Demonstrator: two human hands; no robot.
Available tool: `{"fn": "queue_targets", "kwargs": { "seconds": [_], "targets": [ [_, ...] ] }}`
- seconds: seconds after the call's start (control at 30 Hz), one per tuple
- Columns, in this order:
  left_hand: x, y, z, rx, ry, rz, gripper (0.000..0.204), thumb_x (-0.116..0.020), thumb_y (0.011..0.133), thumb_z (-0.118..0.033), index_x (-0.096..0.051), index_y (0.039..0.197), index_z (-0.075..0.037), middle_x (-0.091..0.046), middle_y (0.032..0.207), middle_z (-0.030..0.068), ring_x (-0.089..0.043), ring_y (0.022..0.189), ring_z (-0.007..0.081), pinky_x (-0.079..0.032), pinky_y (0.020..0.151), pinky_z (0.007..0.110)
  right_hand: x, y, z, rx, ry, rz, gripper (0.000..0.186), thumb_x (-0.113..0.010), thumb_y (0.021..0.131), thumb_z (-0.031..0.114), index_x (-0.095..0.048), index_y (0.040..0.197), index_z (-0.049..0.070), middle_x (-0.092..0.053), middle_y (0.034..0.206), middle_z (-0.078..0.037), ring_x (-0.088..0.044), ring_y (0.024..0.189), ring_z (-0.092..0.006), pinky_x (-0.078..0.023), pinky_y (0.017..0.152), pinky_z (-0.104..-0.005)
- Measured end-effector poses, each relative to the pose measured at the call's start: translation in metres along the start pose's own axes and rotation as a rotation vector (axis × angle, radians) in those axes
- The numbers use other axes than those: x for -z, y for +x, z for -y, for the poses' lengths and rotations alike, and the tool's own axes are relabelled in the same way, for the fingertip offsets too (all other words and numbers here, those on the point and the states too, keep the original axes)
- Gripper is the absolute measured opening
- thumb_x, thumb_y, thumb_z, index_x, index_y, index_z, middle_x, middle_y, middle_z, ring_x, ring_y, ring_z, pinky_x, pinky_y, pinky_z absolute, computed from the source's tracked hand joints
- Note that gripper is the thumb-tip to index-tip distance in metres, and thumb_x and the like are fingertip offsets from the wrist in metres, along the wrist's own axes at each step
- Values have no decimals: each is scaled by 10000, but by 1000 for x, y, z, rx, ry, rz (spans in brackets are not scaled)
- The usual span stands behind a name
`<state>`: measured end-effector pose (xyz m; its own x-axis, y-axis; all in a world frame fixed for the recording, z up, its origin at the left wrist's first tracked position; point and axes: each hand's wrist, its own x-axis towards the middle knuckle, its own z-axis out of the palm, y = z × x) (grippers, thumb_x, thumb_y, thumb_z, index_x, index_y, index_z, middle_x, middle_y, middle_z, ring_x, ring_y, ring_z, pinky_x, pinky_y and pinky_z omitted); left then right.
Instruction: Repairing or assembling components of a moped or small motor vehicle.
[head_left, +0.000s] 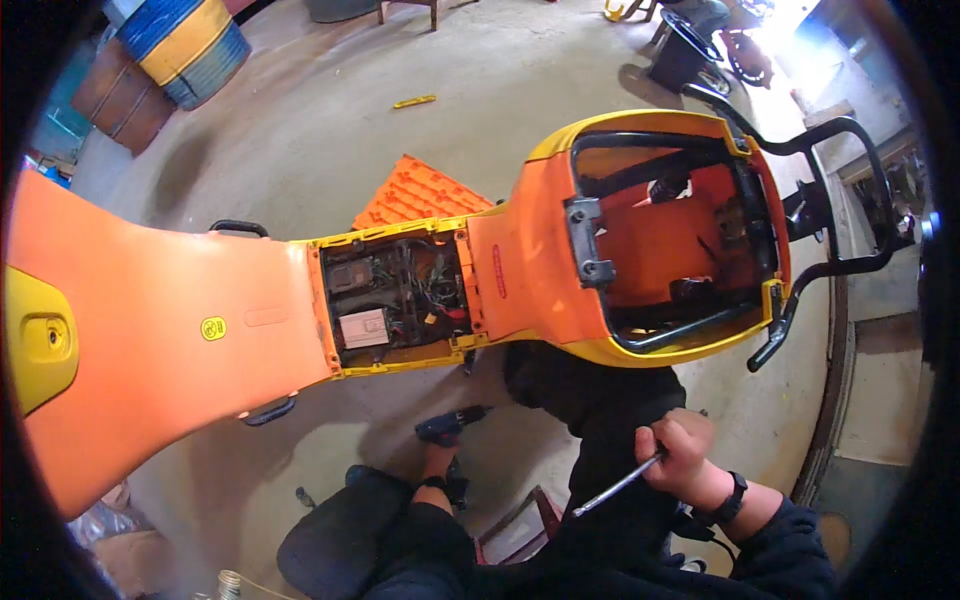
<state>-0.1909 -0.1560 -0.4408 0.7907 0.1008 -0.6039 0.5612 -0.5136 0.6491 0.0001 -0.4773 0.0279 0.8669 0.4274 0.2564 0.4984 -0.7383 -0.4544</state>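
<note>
My right hand (682, 455) is closed around a slim silver rod-shaped tool (618, 486), held over my dark trouser leg. The tool's narrow end points down and to the left; its exact kind is unclear. Lower and further left, my left hand (438, 462) grips a dark cordless drill (448, 427) whose tip points right. Beyond both hands lies a long orange and yellow vehicle body (170, 290). In its middle an uncovered compartment shows wires (435, 280) and a silver box (364, 328). At its right end is a large opening with a black tube frame (655, 140).
Black bars (885, 200) stick out from the body's right end. An orange ribbed panel (415, 190) lies on the floor behind it, with a yellow tool-like object (414, 102) farther back. Barrels (190, 50) stand at the far left. A dark rounded seat (335, 535) is beside my left arm.
</note>
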Motion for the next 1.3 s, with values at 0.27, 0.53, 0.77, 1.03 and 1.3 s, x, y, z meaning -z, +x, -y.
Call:
{"fn": "queue_targets", "kwargs": {
  "seconds": [0.27, 0.53, 0.77, 1.03, 1.3],
  "targets": [
    [6, -11, 15, 240, -51, -177, 295, -709, 746, -233, -676, 1000, -88, -687, 960, 143, -656, 944, 317, -502, 768, 439, -7, 2, 8, 30, 47, -33, 245, -656, 743, 57, -455, 605, 72, -426, 520, -85, -428, 438, -275, -299, 431, -383],
    [-16, -4, 49, -90, -23, -124, 309, -743, 676, -198, -672, 932, -40, -689, 842, 166, -678, 813, 316, -518, 698, 418, -6, -5, 5, -3, 23, -19, 248, -624, 764, 48, -433, 606, 65, -402, 528, -94, -410, 449, -285, -286, 441, -385],
    [-8, -2, -5, 155, -168, -158, 356, -776, 667, -245, -668, 920, -20, -688, 858, 176, -668, 843, 348, -521, 726, 425, -2, -7, 2, -26, 2, -8, 252, -621, 778, 58, -430, 613, 66, -401, 536, -98, -412, 453, -285, -285, 442, -383],
    [-22, 5, 55, 95, -51, -250, 507, -765, 693, -362, -630, 1041, -19, -664, 995, 220, -625, 962, 391, -501, 808, 433, -8, -3, 7, 21, 8, -9, 265, -627, 777, 52, -424, 608, 66, -400, 531, -94, -414, 452, -284, -282, 438, -380],
    [12, -13, 25, -59, -201, -91, 414, -712, 759, -318, -636, 1074, -60, -666, 1018, 132, -619, 974, 310, -472, 852, 394, -10, 1, 10, 33, 28, -27, 255, -669, 727, 47, -455, 589, 77, -401, 506, -88, -420, 425, -275, -289, 418, -387]
  ]
}}
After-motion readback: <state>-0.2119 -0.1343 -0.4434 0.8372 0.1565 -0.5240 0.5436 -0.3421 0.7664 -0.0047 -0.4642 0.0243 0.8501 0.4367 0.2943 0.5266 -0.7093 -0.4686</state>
